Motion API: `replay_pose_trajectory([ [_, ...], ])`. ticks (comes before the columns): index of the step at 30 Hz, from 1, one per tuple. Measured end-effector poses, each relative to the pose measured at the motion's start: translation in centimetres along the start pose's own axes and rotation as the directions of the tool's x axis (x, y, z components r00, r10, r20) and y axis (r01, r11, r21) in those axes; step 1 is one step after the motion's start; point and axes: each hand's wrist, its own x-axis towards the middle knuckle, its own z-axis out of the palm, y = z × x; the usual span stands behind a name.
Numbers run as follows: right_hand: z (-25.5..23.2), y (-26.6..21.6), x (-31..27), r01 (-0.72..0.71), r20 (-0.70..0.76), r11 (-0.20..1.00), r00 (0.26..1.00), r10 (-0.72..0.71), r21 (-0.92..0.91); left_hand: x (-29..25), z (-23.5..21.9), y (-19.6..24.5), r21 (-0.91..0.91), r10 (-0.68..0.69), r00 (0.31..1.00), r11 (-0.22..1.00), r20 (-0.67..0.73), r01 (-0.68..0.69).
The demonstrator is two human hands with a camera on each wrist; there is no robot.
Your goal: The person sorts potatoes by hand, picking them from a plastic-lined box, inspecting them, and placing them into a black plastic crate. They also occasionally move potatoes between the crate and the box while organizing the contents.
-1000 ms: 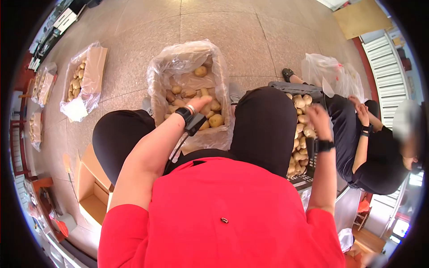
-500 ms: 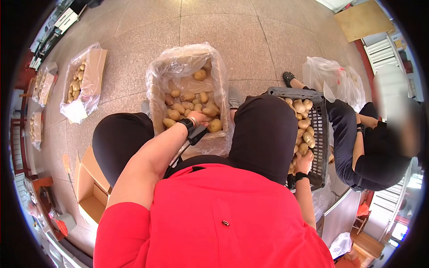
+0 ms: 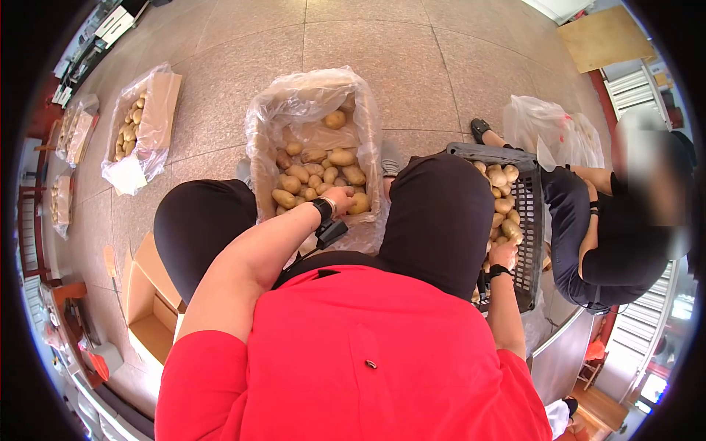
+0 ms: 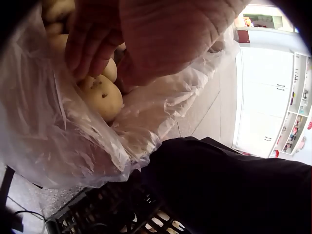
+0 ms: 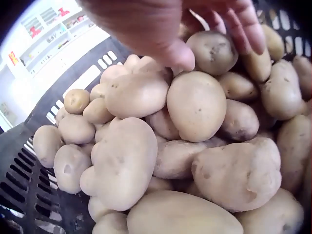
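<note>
My left hand (image 3: 340, 198) reaches down into a plastic-lined cardboard box (image 3: 259, 147) of potatoes. In the left wrist view its fingers hang loosely apart from the thumb, fingertips right at a yellowish potato (image 4: 103, 100) near the lining. My right hand (image 3: 503, 253) is inside a black slatted crate (image 3: 526, 220) at the right, above a heap of potatoes. Its thumb and fingers are round a potato with dark marks (image 5: 213, 52), thumb on one side and fingers on the other. A round pale potato (image 5: 197, 105) lies just below the thumb.
More lined potato boxes (image 3: 165, 117) stand on the floor at the left. An empty cardboard box (image 3: 151, 316) is beside my left leg. Another person (image 3: 566, 213) sits close at the right, past the crate. A clear plastic bag (image 3: 540, 132) lies beyond the crate.
My right hand came down into the crate from above it, then shifted slightly forward among the potatoes. My left hand, first raised over the box, lowered to the potatoes at its near right corner.
</note>
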Motion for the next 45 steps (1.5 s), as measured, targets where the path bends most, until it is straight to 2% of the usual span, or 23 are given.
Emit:
replay_pose_trajectory([
  [2, 1.2, 0.6, 0.9, -0.132, -0.047, 0.991, 0.99, 0.132, 0.014, -0.7, -0.7, 0.3, -0.009, -0.016, 1.0, 1.0, 0.005, 0.016],
  [7, 0.5, 0.5, 2.3, -0.19, 0.072, 0.982, 0.979, 0.189, 0.02, -0.9, -0.8, -0.5, 0.009, -0.007, 0.999, 1.0, -0.04, 0.008],
  [13, 0.3, 0.4, 2.6, -0.193, 0.078, 0.975, 0.98, 0.185, 0.113, -1.3, 0.0, -0.4, 0.029, -0.001, 0.999, 1.0, -0.05, 0.002],
  [15, 0.4, 0.7, 2.2, -0.16, -0.053, 0.974, 0.984, 0.17, 0.161, -1.4, -0.1, -0.2, 0.016, -0.011, 0.998, 1.0, -0.056, 0.012],
  [18, 0.3, 1.6, 2.1, -0.164, -0.002, 0.956, 0.986, 0.169, 0.244, -1.1, -0.6, -0.2, -0.05, -0.016, 1.0, 0.999, -0.013, 0.015],
  [21, 2.3, 3.5, 2.1, -0.022, -0.132, 0.962, 0.989, 0.061, 0.273, -0.6, -0.9, -0.2, -0.19, 0.029, 0.999, 0.981, -0.024, -0.033],
  [23, 3.1, 4.6, 1.9, -0.015, -0.102, 0.919, 0.993, 0.06, 0.394, 0.6, -1.4, -1.1, -0.248, 0.069, 0.998, 0.967, -0.001, -0.067],
  [25, 3.1, 4.7, 0.7, 0.071, -0.189, 0.886, 0.982, 0.02, 0.458, 1.2, -1.8, -0.9, -0.294, 0.067, 0.997, 0.953, -0.025, -0.071],
  [27, 3.2, 4.9, 1.1, -0.067, 0.0, 0.784, 0.996, 0.086, 0.616, -0.8, -2.8, 1.6, -0.347, 0.041, 0.996, 0.936, -0.075, -0.065],
  [28, -1.7, 2.4, -1.7, -0.053, 0.053, 0.707, 0.998, 0.022, 0.705, -1.5, -3.3, 2.6, -0.4, 0.029, 0.996, 0.915, -0.079, -0.058],
  [30, -5.0, 0.2, -2.2, -0.211, 0.213, 0.505, 0.976, 0.055, 0.837, 1.1, -3.9, 1.9, -0.425, 0.225, 0.956, 0.859, -0.188, -0.286],
  [31, -5.5, 0.1, -1.3, -0.169, 0.203, 0.369, 0.978, -0.055, 0.914, 0.6, -4.7, 3.2, -0.446, 0.248, 0.948, 0.838, -0.201, -0.314],
  [32, -2.8, 1.3, 2.9, 0.118, -0.002, 0.451, 0.969, -0.249, 0.884, -0.2, -5.3, 4.8, -0.445, 0.242, 0.937, 0.831, -0.253, -0.335],
  [33, -6.8, -1.0, 0.9, 0.524, -0.308, 0.53, 0.841, -0.444, 0.667, -0.8, -6.0, 6.0, -0.484, 0.275, 0.926, 0.792, -0.259, -0.371],
  [34, -11.4, -4.6, -0.1, -0.103, 0.158, 0.274, 0.969, -0.187, 0.956, -1.4, -6.9, 7.1, -0.522, 0.306, 0.914, 0.751, -0.268, -0.405],
  [35, -13.4, -6.3, 0.2, 0.075, 0.012, 0.274, 0.952, -0.305, 0.959, -2.5, -7.5, 8.7, -0.521, 0.318, 0.911, 0.748, -0.261, -0.411],
  [36, -16.9, -8.8, -1.0, -0.04, 0.132, 0.258, 0.928, -0.35, 0.965, -4.0, -7.8, 10.6, -0.627, 0.322, 0.906, 0.655, -0.274, -0.422],
  [37, -18.6, -10.6, -0.9, 0.064, 0.056, 0.236, 0.88, -0.472, 0.97, -5.4, -8.1, 12.3, -0.72, 0.322, 0.902, 0.549, -0.287, -0.425],
  [38, -22.1, -13.2, -3.1, 0.148, 0.022, 0.276, 0.848, -0.529, 0.95, -6.8, -8.5, 13.6, -0.719, 0.331, 0.9, 0.548, -0.284, -0.428],
  [39, -24.0, -15.2, -3.7, 0.132, 0.071, 0.313, 0.825, -0.561, 0.94, -8.1, -8.8, 14.8, -0.764, 0.4, 0.879, 0.471, -0.26, -0.44],
  [40, -25.3, -16.9, -3.9, 0.243, 0.063, 0.38, 0.767, -0.638, 0.892, -9.3, -9.1, 16.0, -0.807, 0.466, 0.852, 0.393, -0.239, -0.441],
  [43, -27.9, -22.6, -6.0, 0.391, 0.056, 0.405, 0.658, -0.751, 0.826, -12.8, -9.4, 18.8, -0.826, 0.546, 0.816, 0.36, -0.191, -0.434],
  [45, -28.7, -25.6, -7.4, 0.505, 0.073, 0.401, 0.551, -0.831, 0.764, -14.4, -9.4, 20.2, -0.841, 0.598, 0.787, 0.339, -0.155, -0.422],
])
